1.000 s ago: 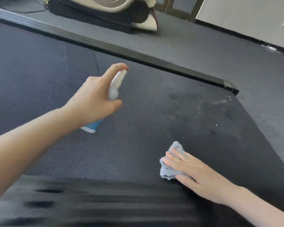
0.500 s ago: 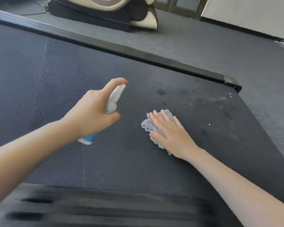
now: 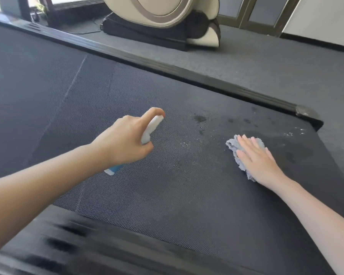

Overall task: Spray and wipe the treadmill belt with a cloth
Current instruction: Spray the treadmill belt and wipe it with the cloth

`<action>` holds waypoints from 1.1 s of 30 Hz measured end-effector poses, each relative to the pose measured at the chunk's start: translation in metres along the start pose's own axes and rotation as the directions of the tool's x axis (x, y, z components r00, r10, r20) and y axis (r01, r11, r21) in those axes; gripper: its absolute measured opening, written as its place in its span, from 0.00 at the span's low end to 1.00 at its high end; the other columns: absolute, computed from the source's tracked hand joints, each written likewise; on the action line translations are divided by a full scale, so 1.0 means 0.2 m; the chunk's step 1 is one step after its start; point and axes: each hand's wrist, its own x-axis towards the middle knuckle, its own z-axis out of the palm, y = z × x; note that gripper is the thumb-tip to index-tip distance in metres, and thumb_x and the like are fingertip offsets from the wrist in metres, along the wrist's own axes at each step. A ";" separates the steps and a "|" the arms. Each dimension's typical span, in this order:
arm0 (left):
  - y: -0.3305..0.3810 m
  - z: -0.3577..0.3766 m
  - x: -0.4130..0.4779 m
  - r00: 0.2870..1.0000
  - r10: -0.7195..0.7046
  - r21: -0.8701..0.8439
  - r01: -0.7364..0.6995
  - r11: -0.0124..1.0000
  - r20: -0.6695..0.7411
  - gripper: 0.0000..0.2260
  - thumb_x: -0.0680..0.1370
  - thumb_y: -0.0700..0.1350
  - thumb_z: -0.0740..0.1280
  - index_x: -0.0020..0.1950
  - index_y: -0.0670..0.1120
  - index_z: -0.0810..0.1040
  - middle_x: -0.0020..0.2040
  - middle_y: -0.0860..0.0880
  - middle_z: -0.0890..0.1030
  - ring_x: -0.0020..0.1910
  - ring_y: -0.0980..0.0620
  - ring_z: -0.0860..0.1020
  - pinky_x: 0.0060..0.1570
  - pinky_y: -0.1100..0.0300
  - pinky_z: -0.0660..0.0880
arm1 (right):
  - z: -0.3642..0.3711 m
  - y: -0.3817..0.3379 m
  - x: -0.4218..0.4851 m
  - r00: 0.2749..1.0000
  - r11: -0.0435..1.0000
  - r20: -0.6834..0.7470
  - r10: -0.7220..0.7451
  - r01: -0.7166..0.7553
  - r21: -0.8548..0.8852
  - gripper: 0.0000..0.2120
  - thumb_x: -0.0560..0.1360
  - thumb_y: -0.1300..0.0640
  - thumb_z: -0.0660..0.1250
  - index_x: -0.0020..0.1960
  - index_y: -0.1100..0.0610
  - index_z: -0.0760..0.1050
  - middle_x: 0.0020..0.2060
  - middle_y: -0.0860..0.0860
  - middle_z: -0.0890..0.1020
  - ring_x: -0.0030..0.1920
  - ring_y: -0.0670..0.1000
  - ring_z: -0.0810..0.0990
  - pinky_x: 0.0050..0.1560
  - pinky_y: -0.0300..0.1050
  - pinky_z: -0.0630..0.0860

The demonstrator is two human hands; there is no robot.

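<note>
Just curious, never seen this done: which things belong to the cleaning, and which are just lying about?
In use:
spray bottle in the left hand
grey-blue cloth under the right hand
treadmill belt

Lying about:
beige-and-black machine on the carpet behind

Right hand (image 3: 259,162) and cloth (image 3: 232,145) farther right on the belt (image 3: 167,195), no longer beside the spray bottle (image 3: 153,127).

matt woven-textured belt (image 3: 167,185), fluffy grey cloth (image 3: 234,149), smooth plastic spray bottle (image 3: 151,128), glossy black side rail (image 3: 167,68)
</note>
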 end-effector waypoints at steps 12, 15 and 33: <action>0.11 0.03 0.03 0.972 -0.164 0.177 0.193 0.965 -0.166 0.25 0.72 0.42 0.63 0.67 0.53 0.61 0.35 0.53 0.72 0.34 0.43 0.73 0.38 0.52 0.73 | 0.05 0.08 0.01 0.993 0.995 -0.060 -0.104 0.104 -0.011 0.25 0.81 0.43 0.42 0.77 0.43 0.44 0.77 0.42 0.46 0.76 0.43 0.41 0.75 0.51 0.40; 0.15 -0.03 0.00 0.946 -0.252 0.196 0.291 0.936 -0.202 0.24 0.72 0.40 0.64 0.66 0.51 0.63 0.36 0.51 0.71 0.35 0.43 0.71 0.38 0.52 0.71 | 0.03 0.08 0.01 0.992 0.993 -0.044 -0.115 0.114 -0.017 0.25 0.81 0.43 0.42 0.77 0.44 0.44 0.77 0.43 0.46 0.76 0.44 0.40 0.74 0.51 0.39; 0.08 -0.14 -0.24 0.973 -0.208 0.076 0.215 0.974 -0.097 0.27 0.73 0.41 0.67 0.70 0.55 0.63 0.31 0.55 0.71 0.30 0.57 0.71 0.31 0.59 0.64 | -0.04 -0.01 -0.08 0.976 0.974 0.054 -0.211 0.205 0.100 0.22 0.82 0.50 0.49 0.75 0.41 0.50 0.76 0.39 0.49 0.72 0.35 0.40 0.72 0.39 0.41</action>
